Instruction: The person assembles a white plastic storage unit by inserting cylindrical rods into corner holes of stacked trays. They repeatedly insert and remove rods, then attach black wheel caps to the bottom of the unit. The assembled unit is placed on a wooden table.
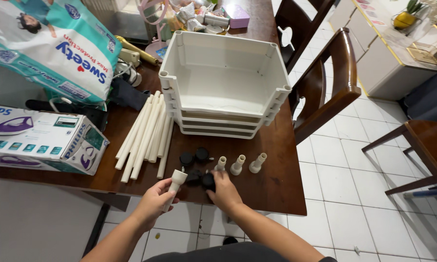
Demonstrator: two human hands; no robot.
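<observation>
My left hand grips a short cream plastic post upright at the table's near edge. My right hand closes over a black caster wheel lying on the wood. More black casters lie just beyond, beside three cream connector posts standing in a row. A bundle of long cream tubes lies to the left. Behind them is a stack of white plastic trays, nested one in another.
The dark wooden table also holds an iron's box at the left, a teal diaper pack and clutter at the back. Wooden chairs stand on the right over white floor tiles.
</observation>
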